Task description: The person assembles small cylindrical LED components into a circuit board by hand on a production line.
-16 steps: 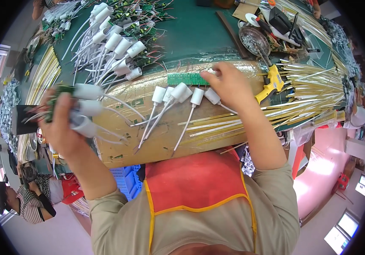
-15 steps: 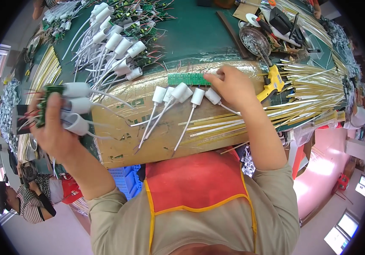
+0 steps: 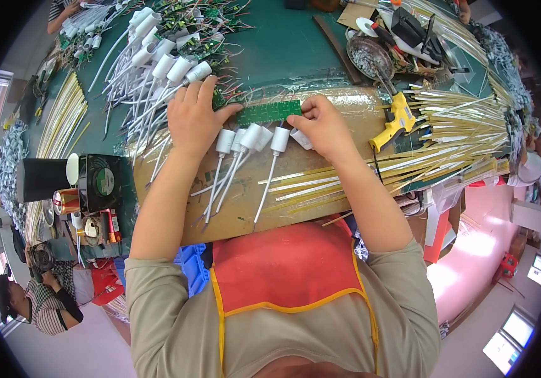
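A green circuit board strip (image 3: 270, 113) lies crosswise over the cardboard. At its right end, my right hand (image 3: 327, 129) pinches it between thumb and fingers. My left hand (image 3: 193, 118) is at the other end, its thumb stretched to the board's left tip and its fingers spread apart from the thumb. Below the strip, several white lamp sockets with white cables (image 3: 249, 137) lie on the cardboard; one socket (image 3: 302, 138) is partly under my right hand. Beyond my left hand is a large heap of white sockets (image 3: 179, 69) wired to green boards.
A yellow glue gun (image 3: 397, 120) lies right of my right hand, near a pan (image 3: 371, 58) of small pieces. Yellow-and-white strips (image 3: 346, 179) spread across the right side. A black fan (image 3: 102, 183) stands at the left. Another person (image 3: 37, 296) is at the lower left.
My left hand has moved right to the board strip, and the sockets with boards it carried are no longer in it. The strip has shifted slightly left and tilted with my right hand.
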A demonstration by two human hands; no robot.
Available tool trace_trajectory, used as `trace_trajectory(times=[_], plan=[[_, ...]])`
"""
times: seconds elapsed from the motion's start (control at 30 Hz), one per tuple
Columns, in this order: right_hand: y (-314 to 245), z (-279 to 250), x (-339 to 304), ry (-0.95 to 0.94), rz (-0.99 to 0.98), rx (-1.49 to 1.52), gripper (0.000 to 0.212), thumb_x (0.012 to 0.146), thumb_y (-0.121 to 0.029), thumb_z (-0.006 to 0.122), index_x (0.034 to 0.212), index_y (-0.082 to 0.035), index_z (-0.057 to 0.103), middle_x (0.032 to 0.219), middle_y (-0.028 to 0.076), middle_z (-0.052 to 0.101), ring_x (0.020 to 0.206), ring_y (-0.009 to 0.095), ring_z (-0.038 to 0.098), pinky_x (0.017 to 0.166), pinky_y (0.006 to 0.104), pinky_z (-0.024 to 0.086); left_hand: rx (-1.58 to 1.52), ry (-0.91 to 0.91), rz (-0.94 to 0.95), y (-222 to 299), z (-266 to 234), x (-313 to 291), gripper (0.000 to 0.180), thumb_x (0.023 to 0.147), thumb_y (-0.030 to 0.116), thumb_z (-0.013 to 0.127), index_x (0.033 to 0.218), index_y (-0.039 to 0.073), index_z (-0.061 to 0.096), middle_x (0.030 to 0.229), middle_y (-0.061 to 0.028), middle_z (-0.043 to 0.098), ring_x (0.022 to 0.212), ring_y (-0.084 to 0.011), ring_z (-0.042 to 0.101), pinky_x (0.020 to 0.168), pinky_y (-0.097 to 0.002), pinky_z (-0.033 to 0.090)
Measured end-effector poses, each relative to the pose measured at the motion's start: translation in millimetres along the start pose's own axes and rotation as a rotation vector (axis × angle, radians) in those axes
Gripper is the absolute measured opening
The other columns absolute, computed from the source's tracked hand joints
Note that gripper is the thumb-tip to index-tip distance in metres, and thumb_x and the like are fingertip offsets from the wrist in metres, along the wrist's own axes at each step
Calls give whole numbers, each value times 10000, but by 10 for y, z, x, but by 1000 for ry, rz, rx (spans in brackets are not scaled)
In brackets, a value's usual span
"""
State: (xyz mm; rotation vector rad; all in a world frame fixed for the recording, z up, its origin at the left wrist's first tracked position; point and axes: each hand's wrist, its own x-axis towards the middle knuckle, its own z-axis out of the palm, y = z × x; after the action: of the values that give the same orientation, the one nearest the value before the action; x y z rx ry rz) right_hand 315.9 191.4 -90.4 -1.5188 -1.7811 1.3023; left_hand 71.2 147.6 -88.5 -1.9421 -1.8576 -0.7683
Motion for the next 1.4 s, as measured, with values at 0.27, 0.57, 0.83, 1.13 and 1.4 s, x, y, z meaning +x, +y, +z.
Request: trace_trajectory(times=[0.27,0.57,0.83,1.13,1.4], plan=[[50,-431,-416,14,33,842,374,853,-44,598,1202,53,505,945,95,630,790,141,609,719,254,495,-78,-76,-20,48,-195,-15,608,691,455,746,1152,88,594,1083,-84,605,979,-272,563,836,-392,433],[-270,-514,-644,-206,-108,1213,334,843,-2,507,1175,34,508,1008,123,607,803,179,606,746,302,519,-1041,-390,-339,237,-662,-112,326,855,288,658,1041,21,648,1027,-83,644,930,-185,579,817,-323,449],[-660,-310,-443,-527,-59,617,473,756,-131,731,1179,-5,562,1033,80,629,855,131,614,744,268,497,-1173,-696,-600,453,-1043,-97,373,930,342,593,1067,0,650,980,-36,633,892,-104,546,787,-269,447],[-561,-28,-222,-821,59,1007,336,771,-83,719,1073,26,621,976,93,661,877,162,621,812,292,491,-1808,-727,-682,269,-829,-268,486,943,432,526,1094,-19,626,1006,-61,652,912,-145,592,808,-285,456],[-785,-140,-240,-475,-48,651,333,762,-109,753,1059,-8,641,915,49,664,810,115,608,740,266,494,-1188,-532,-750,373,-862,-115,326,873,290,664,1021,-1,658,912,-29,654,816,-79,557,706,-242,455]])
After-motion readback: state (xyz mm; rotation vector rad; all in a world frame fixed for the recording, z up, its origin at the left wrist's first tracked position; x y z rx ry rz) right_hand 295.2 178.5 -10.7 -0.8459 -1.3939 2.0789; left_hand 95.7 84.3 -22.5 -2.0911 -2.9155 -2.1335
